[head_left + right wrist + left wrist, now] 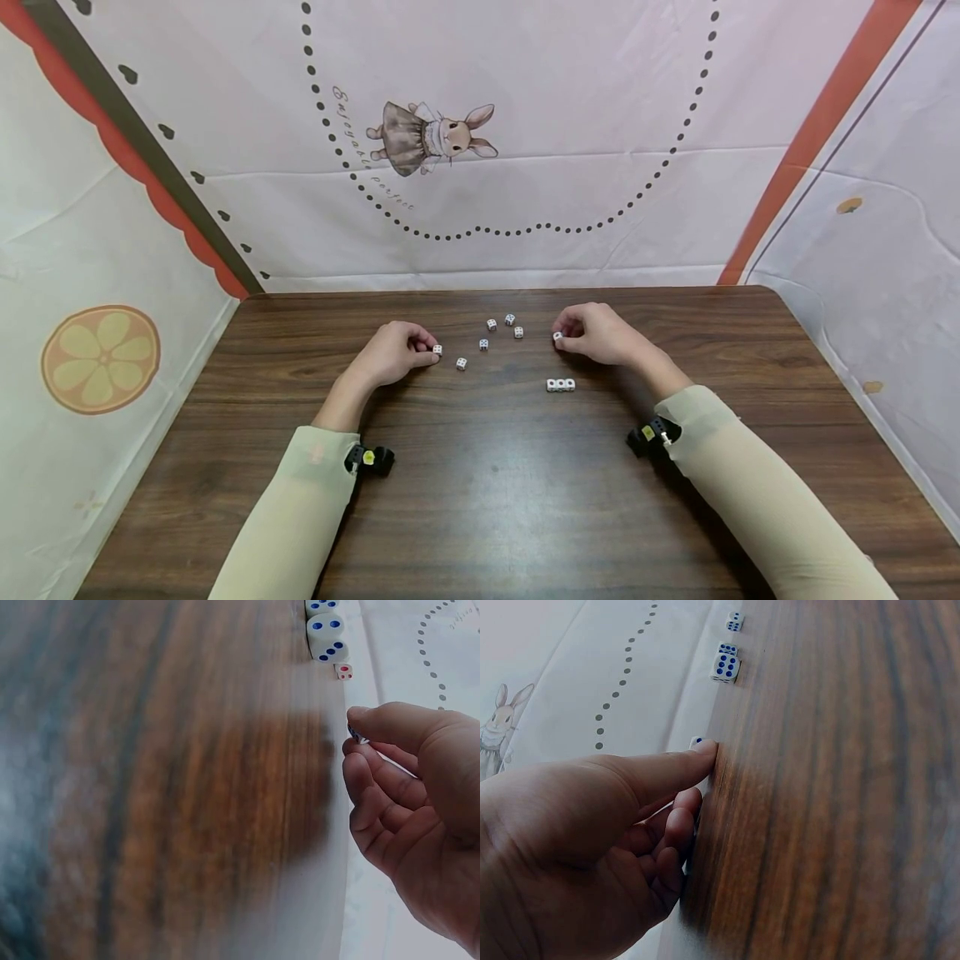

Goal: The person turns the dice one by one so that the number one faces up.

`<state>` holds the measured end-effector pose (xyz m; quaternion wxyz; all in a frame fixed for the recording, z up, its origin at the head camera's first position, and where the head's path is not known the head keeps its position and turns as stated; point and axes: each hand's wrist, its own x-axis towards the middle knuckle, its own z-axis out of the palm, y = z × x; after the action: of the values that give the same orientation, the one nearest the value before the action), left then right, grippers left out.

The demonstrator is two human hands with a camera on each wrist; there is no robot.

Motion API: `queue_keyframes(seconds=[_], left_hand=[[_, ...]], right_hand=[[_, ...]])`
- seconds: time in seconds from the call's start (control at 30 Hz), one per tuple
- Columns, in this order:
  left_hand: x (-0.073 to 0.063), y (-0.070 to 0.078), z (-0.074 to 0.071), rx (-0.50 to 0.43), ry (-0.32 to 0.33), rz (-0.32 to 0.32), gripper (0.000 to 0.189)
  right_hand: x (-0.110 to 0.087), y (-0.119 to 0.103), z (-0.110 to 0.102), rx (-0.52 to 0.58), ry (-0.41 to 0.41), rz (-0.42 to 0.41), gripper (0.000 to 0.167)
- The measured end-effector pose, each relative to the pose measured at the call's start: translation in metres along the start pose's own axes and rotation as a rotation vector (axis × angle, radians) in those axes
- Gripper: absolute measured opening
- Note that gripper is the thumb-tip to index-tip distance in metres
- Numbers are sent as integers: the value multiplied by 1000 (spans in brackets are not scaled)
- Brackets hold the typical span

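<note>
Pinching: we've one die (437, 350) in left grip (390, 353), another die (557, 337) in right grip (597, 333)
Loose dice (483, 344): five, between grips
Dice row (561, 385): three, nearside of right grip

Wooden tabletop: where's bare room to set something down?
Bare: tabletop between left sleeve and right sleeve, nearer than the row of three dice; also left of the left hand. Crowded: between left hand and right hand, with five loose dice.

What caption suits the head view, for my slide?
Left hand pinches one die, right hand another; five loose dice and a row of three lie on a table.
</note>
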<state>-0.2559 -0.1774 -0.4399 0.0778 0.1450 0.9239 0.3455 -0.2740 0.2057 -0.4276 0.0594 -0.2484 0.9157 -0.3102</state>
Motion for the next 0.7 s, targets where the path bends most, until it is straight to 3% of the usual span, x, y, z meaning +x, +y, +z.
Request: queue_keyframes(seconds=[0.7], left_hand=[[0, 1, 0, -1, 0, -6, 9]], right_hand=[[-3, 3, -1, 26, -35, 3, 7]])
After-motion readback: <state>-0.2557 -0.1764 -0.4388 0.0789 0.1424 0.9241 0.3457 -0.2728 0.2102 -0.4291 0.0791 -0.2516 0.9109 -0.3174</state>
